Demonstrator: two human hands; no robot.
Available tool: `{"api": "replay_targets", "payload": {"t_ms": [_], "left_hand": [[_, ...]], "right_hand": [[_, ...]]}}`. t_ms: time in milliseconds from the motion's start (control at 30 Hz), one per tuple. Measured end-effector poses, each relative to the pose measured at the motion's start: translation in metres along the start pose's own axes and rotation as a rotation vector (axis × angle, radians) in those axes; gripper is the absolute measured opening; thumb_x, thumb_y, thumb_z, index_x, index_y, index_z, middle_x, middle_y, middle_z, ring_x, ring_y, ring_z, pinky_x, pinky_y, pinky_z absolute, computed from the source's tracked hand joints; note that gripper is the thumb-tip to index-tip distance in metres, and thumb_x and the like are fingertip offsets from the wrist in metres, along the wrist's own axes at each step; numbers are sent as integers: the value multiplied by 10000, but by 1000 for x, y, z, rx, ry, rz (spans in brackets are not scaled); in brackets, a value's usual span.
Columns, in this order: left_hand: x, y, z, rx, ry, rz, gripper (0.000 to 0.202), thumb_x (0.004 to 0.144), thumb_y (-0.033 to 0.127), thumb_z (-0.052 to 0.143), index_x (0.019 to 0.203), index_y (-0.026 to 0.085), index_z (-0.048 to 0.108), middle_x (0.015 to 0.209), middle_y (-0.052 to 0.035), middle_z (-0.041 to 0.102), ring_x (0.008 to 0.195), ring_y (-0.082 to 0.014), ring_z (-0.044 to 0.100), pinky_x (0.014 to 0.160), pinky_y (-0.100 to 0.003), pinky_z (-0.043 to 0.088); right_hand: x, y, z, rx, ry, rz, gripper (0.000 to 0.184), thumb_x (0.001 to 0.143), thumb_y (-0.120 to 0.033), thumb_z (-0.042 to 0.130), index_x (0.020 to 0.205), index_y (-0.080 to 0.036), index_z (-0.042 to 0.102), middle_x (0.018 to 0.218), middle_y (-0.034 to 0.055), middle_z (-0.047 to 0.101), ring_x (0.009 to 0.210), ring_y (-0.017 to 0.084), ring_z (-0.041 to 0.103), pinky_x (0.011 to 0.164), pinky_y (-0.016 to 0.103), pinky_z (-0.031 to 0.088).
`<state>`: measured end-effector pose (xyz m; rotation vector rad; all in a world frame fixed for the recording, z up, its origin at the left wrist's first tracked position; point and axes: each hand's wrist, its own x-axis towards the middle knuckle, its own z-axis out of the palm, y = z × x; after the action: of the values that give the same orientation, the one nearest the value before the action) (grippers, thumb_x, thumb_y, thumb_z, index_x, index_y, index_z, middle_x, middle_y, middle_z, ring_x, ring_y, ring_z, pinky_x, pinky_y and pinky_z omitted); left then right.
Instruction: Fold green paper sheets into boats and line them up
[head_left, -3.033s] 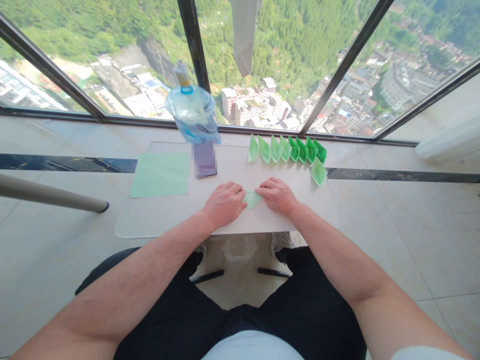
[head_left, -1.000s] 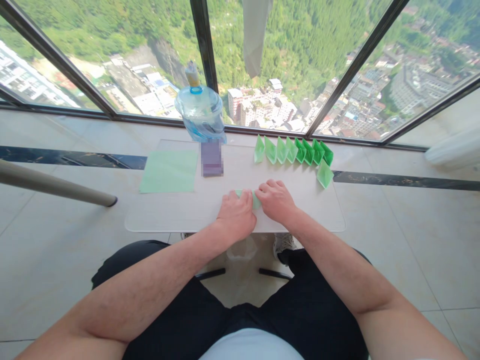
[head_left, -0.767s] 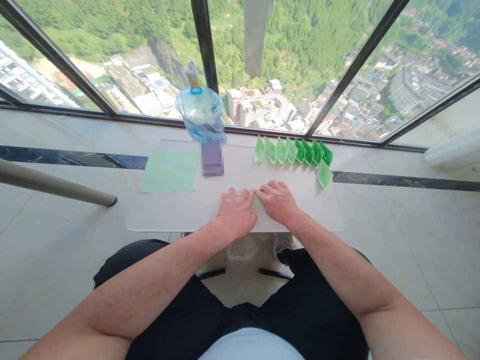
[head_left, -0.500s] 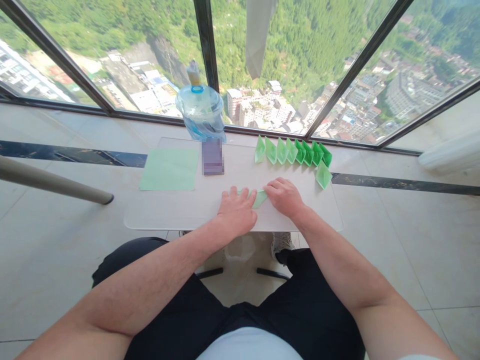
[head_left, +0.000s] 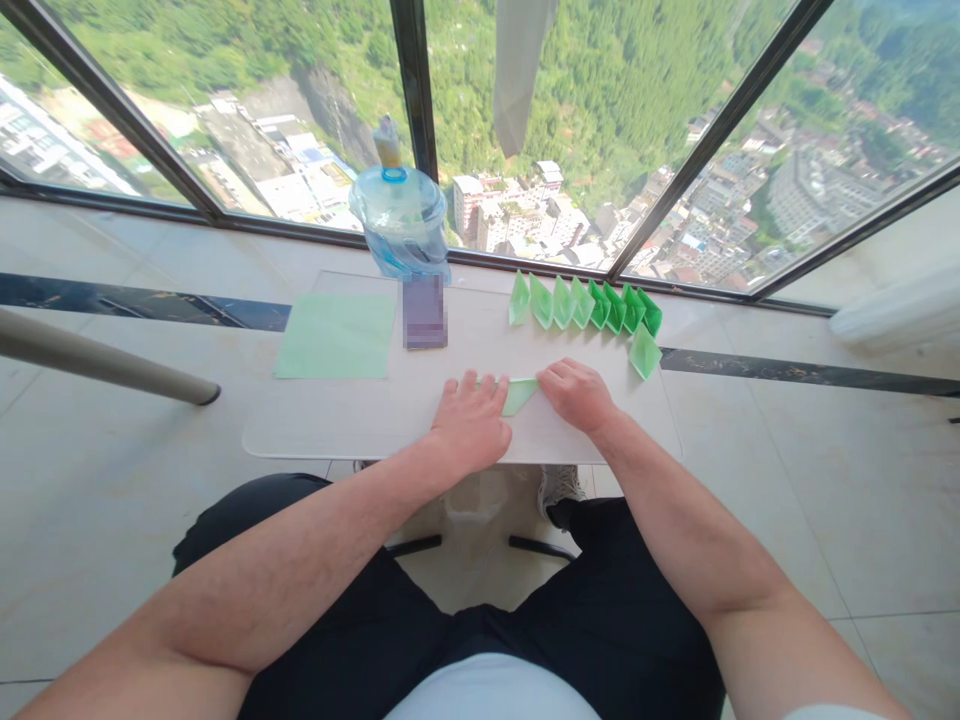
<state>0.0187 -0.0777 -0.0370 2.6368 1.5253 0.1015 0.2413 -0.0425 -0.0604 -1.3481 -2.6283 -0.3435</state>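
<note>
A folded piece of light green paper (head_left: pixel 519 397) lies near the front of the white table, its right end narrowing to a point. My left hand (head_left: pixel 474 420) rests flat over its left part, fingers spread and pressing it down, so that part is hidden. At the right tip, my right hand (head_left: pixel 576 393) has its fingers closed together on the paper's end. Folded green paper boats (head_left: pixel 562 303) stand in a row at the back right, pale ones on the left and darker ones on the right. One more paper boat (head_left: pixel 644 353) sits just in front of the row's right end.
A flat green sheet (head_left: pixel 336 336) lies on the left of the table (head_left: pixel 360 420). Beside it is a purple, blurred rectangular item (head_left: pixel 424 312). Behind that stands a large blue water bottle (head_left: pixel 401 215) against the window. A grey pole (head_left: pixel 112 360) reaches in from the left.
My right hand has slid slightly to the right along the folded paper, showing more of its edge. My left hand stays pressed on it.
</note>
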Motion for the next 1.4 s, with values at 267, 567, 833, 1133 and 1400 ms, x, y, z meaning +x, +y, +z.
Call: {"api": "replay_targets", "payload": {"t_ms": [267, 567, 833, 1133, 1400], "left_hand": [[0, 0, -2, -11, 20, 23, 672, 817, 294, 547, 1461, 132, 446, 1328, -169, 575, 1141, -343, 488, 938, -483, 364], [11, -3, 7, -5, 112, 17, 357, 946, 325, 496, 1254, 209, 636, 1126, -135, 658, 1051, -328, 531, 860, -477, 372], [13, -8, 9, 6, 122, 33, 380, 955, 313, 487, 1313, 290, 611, 1118, -123, 638, 1034, -323, 520, 834, -462, 353], [12, -7, 11, 37, 134, 72, 399, 978, 327, 437, 1336, 292, 609, 1075, -134, 640, 993, -326, 536, 836, -475, 336], [10, -5, 11, 20, 133, 82, 415, 970, 364, 459, 1350, 270, 597, 1098, -143, 643, 1019, -335, 537, 848, -481, 337]], "right_hand": [[5, -5, 2, 52, 13, -20, 297, 1004, -270, 483, 785, -177, 660, 752, 64, 621, 765, 192, 491, 720, 318, 308], [13, -16, 6, 30, -10, -73, 309, 1016, -245, 447, 776, -174, 630, 751, 55, 604, 746, 183, 474, 704, 316, 287], [5, -13, 0, -7, -58, -97, 218, 984, -185, 488, 826, -175, 638, 800, 62, 607, 771, 189, 463, 697, 318, 281], [-5, -10, -4, -40, -52, -135, 225, 993, -172, 459, 870, -181, 647, 852, 60, 633, 800, 197, 475, 739, 329, 306], [-16, -11, -7, -52, -54, -116, 232, 993, -161, 455, 973, -158, 686, 904, 76, 667, 830, 205, 495, 745, 331, 320]]}}
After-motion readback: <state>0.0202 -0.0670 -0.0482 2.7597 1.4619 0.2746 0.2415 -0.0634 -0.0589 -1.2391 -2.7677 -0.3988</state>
